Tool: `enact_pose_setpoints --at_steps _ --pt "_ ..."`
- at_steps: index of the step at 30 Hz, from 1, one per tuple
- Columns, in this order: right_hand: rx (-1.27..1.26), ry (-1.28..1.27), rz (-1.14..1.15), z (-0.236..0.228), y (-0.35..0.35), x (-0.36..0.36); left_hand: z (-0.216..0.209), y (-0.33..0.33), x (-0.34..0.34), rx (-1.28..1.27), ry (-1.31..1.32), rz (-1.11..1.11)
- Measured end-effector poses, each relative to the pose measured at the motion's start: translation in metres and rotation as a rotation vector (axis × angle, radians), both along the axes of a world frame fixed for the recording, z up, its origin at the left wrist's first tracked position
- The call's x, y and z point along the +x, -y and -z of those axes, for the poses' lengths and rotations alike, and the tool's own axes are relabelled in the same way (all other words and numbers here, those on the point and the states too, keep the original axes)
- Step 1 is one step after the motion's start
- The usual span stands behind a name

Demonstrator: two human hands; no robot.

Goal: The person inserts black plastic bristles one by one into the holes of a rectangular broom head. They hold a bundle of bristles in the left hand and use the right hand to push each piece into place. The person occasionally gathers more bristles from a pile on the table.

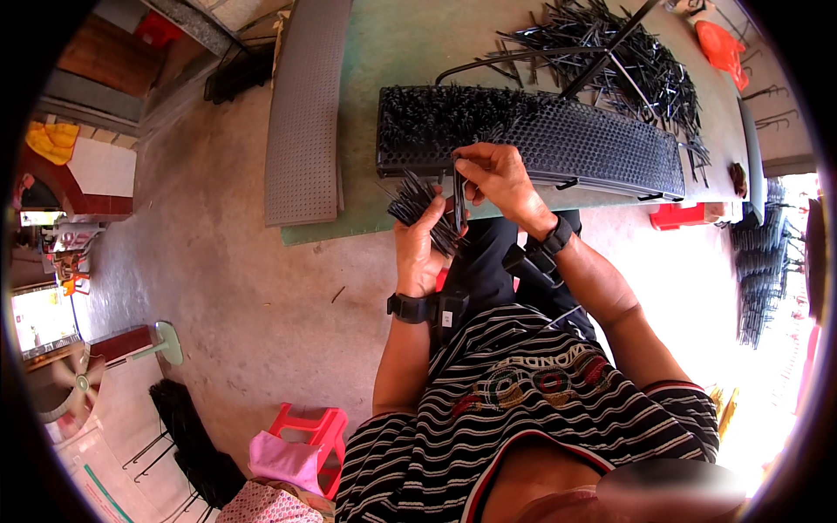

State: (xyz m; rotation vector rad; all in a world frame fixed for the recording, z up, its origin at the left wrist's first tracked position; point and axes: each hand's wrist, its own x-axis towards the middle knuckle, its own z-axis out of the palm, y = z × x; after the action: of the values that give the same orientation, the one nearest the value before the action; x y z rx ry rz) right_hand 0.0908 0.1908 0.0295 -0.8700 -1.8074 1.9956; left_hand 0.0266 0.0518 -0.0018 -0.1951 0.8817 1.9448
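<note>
My left hand point(420, 248) is closed around a bundle of thin black strips point(413, 202), their ends fanning out past the thumb. Just right of it, my right hand point(499, 179) pinches one or more black strips point(459, 193) upright between thumb and fingers; how many, I cannot tell. Both hands are at the near edge of a long black perforated rack point(602, 148). Its left part is crowded with standing black strips point(453, 118), while the holes on its right part show bare. A thin black metal rod frame point(523, 54) rises behind the rack.
A large heap of loose black strips point(645, 70) lies behind the rack on the green table point(384, 52). A grey perforated panel point(305, 131) lies along the table's left side. A red stool point(327, 436) with pink cloth point(286, 462) stands at lower left. Near the right wall hangs an orange bag point(722, 50).
</note>
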Motion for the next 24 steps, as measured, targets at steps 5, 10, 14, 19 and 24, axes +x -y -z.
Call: enact_pose_setpoints --at_steps 5,10,14,19,24 --pt "0.151 0.083 -0.087 -0.005 0.007 0.0 0.001 -0.009 0.006 0.01 -0.15 -0.023" --pt "-0.024 0.081 -0.116 0.006 -0.002 0.004 -0.002 -0.008 0.006 -0.037 -0.104 0.015" --pt "-0.04 0.035 -0.039 0.011 0.0 0.006 -0.005 -0.012 0.008 -0.06 -0.142 -0.034" --pt "0.054 0.006 0.019 0.015 0.0 0.006 -0.012 -0.013 0.007 -0.079 -0.156 -0.057" --pt "0.211 -0.227 0.282 -0.006 0.003 -0.001 -0.004 -0.01 0.002 -0.199 -0.144 -0.046"
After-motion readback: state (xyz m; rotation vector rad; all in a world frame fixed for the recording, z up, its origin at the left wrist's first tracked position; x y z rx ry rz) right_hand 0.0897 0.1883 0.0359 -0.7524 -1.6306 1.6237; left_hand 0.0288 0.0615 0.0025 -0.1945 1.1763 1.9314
